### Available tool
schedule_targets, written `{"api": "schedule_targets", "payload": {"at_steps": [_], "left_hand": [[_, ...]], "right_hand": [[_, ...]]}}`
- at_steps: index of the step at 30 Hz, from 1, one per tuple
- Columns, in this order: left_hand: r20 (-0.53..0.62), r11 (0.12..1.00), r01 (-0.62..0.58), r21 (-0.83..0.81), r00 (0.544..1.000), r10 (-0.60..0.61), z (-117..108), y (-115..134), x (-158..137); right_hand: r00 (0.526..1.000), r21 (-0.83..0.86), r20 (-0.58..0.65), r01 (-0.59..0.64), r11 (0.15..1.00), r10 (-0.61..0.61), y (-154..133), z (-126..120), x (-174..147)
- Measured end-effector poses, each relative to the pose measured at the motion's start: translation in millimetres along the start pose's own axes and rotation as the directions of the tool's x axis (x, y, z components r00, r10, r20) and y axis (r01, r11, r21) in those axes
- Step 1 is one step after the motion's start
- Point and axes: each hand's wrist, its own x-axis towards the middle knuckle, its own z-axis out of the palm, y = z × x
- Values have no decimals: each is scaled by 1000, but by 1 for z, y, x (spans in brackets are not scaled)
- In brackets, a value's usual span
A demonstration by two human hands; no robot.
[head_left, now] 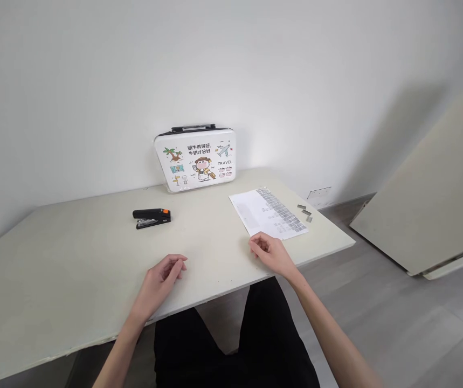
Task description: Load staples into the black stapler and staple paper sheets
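Observation:
My left hand [162, 281] rests near the table's front edge, its fingers loosely curled in with nothing in them. Beyond it lies a black stapler [151, 217] with an orange patch at its right end, not touched. On the right, my right hand [269, 250] is curled loosely too, empty, just by the near edge of a printed paper sheet [251, 210]. Whether its fingers touch the paper I cannot tell. Several small strips of staples [306, 212] lie to the right of the sheet.
A white case [194, 161] with cartoon prints and a black handle leans on the wall at the back of the pale table [73, 258]. The table's right edge drops to a grey floor [417, 318]. A slanted pale panel [433, 183] stands farther right.

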Motion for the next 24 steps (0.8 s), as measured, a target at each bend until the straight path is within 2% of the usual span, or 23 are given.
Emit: {"api": "schedule_targets", "payload": {"at_steps": [11, 16, 18, 21, 24], "left_hand": [[-2, 1000, -13, 3, 1000, 13, 0, -3, -1], [2, 1000, -18, -14, 1000, 18, 0, -2, -2], [2, 1000, -23, -13, 1000, 23, 0, -2, -3], [5, 1000, -17, -9, 1000, 17, 0, -1, -4], [7, 1000, -11, -20, 1000, 11, -1, 0, -5]], "right_hand": [[1000, -8, 7, 8, 1000, -8, 0, 1, -1], [999, 41, 41, 2, 999, -4, 2, -10, 3], [999, -30, -53, 3, 1000, -5, 9, -21, 7], [963, -275, -250, 31, 961, -103, 28, -41, 12], [946, -534, -251, 41, 845, -205, 53, -61, 16]]}}
